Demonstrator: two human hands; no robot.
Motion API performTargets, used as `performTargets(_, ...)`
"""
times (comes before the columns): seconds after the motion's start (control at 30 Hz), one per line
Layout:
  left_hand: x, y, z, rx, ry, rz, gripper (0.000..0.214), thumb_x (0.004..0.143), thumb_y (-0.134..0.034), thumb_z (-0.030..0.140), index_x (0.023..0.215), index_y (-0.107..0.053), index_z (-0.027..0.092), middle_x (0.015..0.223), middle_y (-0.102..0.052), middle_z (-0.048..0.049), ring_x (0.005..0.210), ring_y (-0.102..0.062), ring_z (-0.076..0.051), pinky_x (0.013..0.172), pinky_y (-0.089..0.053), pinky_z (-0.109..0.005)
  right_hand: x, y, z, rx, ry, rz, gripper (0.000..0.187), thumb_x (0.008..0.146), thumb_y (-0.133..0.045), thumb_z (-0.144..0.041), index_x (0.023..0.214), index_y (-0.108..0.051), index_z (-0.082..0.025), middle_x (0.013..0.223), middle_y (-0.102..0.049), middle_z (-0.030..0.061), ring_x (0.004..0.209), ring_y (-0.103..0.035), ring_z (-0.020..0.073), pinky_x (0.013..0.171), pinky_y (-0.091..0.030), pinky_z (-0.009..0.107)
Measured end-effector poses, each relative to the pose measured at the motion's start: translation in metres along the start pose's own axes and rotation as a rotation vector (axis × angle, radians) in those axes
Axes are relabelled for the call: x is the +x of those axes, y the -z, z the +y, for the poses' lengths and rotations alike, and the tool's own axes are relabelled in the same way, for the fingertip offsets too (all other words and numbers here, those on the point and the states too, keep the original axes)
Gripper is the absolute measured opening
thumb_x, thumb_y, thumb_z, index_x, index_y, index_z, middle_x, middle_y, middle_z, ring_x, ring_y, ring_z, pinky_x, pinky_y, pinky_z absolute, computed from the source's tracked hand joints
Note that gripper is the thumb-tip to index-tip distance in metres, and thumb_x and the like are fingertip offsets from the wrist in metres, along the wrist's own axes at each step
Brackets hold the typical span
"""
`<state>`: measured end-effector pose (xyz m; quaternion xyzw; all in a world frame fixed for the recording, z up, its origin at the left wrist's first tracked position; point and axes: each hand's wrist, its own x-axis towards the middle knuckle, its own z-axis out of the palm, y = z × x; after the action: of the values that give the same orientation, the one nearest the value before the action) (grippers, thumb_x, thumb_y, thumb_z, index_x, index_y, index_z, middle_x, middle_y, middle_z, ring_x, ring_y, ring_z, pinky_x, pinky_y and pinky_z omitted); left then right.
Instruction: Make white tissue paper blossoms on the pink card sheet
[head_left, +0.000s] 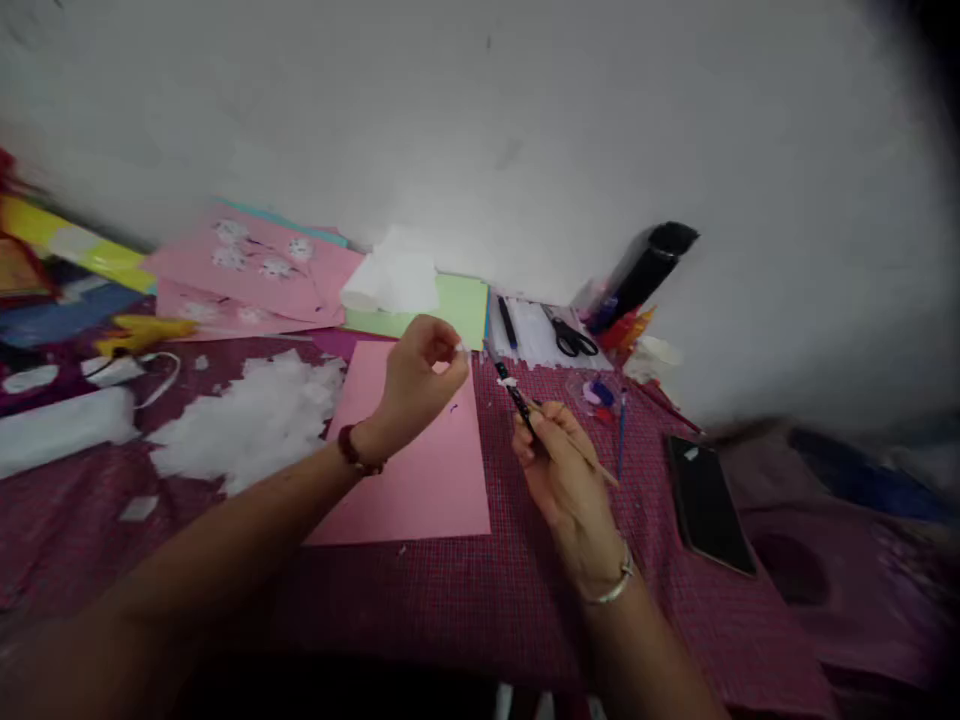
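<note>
While the left hand [416,385] has its fingers pinched together, seemingly on a tiny white paper scrap [460,348], over the rectangular pink paper sheet [420,490] on the cloth-covered worktop [450,605], the right hand [564,470] is clamped round a slim black pen-like tool [518,402] plus a pale wooden stick [602,470]. Tbh, gripping both, one could slip loose; a careless bump could scatter that loose white paper pile [247,425].
</note>
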<state>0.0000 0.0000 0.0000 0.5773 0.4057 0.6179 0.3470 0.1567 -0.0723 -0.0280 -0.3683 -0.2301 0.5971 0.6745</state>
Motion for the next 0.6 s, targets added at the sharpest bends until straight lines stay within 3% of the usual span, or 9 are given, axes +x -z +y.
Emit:
performTargets(0.1, 0.0, -0.006, -0.009, -0.319, 0.349, -0.064, 0.017, 0.066, -0.065, 0.008, 0.072, -0.051, 0.016, 0.067, -0.051, 0.0044, 0.065, -0.051, -0.007, 0.066, -0.042, -0.023, 0.003, 0.003, 0.003, -0.005, -0.018, -0.024, 0.028, 0.063, -0.078, -0.017, 0.068, -0.051, -0.02, 0.07, -0.06, -0.0036, 0.055, -0.049, 0.0049, 0.045, -0.037, 0.014)
performTargets(0.23, -0.007, -0.017, -0.016, -0.647, 0.631, -0.148, 0.015, 0.068, -0.068, 0.009, 0.068, -0.053, 0.014, 0.072, -0.056, 0.0007, 0.073, -0.056, -0.01, 0.08, -0.047, -0.029, 0.005, 0.006, 0.006, -0.039, -0.017, -0.032, 0.025, 0.064, -0.077, -0.016, 0.07, -0.053, -0.021, 0.073, -0.059, -0.004, 0.057, -0.049, 0.0051, 0.051, -0.042, 0.016)
performTargets(0.43, -0.021, -0.025, -0.015, -0.8, 0.799, -0.217, 0.007, 0.072, -0.067, 0.007, 0.073, -0.061, 0.011, 0.076, -0.061, -0.0027, 0.071, -0.057, -0.01, 0.076, -0.047, -0.028, 0.006, 0.011, 0.012, -0.101, 0.039, -0.041, 0.022, 0.067, -0.075, -0.017, 0.075, -0.055, -0.022, 0.08, -0.058, -0.0039, 0.065, -0.052, 0.0061, 0.06, -0.045, 0.019)
performTargets(0.6, -0.03, -0.024, -0.009, -0.794, 0.875, -0.235, 0.008, 0.072, -0.065, 0.005, 0.07, -0.061, 0.011, 0.076, -0.062, -0.0031, 0.073, -0.059, -0.01, 0.077, -0.048, -0.027, 0.01, 0.02, 0.014, -0.267, 0.235, -0.094, 0.018, 0.076, -0.068, -0.019, 0.079, -0.051, -0.023, 0.084, -0.056, -0.0039, 0.065, -0.049, 0.0068, 0.061, -0.041, 0.022)
